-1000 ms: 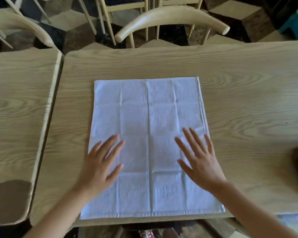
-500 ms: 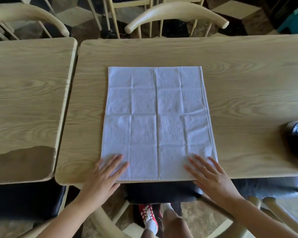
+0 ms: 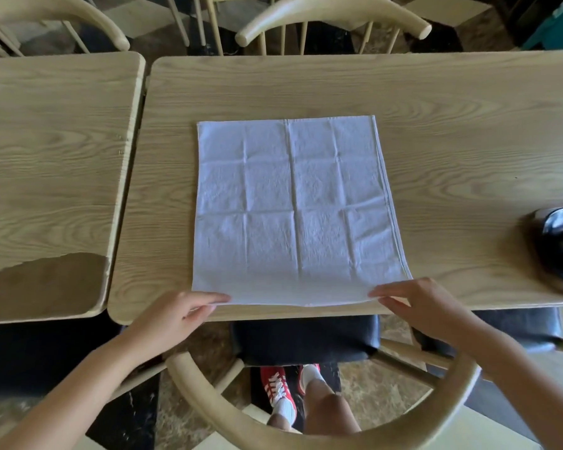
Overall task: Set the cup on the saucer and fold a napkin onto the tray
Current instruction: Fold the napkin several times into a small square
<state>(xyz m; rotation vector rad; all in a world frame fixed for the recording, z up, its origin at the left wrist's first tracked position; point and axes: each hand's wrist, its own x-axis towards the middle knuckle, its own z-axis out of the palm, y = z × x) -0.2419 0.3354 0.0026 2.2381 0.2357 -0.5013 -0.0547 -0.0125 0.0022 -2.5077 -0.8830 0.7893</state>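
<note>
Your left hand (image 3: 176,315) pinches the near left corner of the white napkin (image 3: 293,209), thumb and fingers closed on the edge where it meets the table's front rim. Your right hand (image 3: 416,302) pinches the near right corner the same way, fingertips (image 3: 376,292) gripping the hem. With a hand at each corner, the near edge is held taut and straight, which looks like the start of a fold away from you toward the far edge.

The napkin lies open and flat on the light wooden table (image 3: 452,125), its near edge right at the front rim and slightly lifted between your hands. Old crease lines divide it into a grid, and the cross crease near the middle gives you a ready line to fold on.

At the far right of the table sits a glossy black object (image 3: 559,241), blurred and cut off by the frame; you cannot tell whether it is the cup, the saucer or the tray. None of those is otherwise in view, so the cup step cannot be judged from here.

A second table (image 3: 52,151) stands just beside this one on the left. The curved back of a wooden chair (image 3: 322,430) arcs between you and the table, so keep your forearms above it as you lift.
</note>
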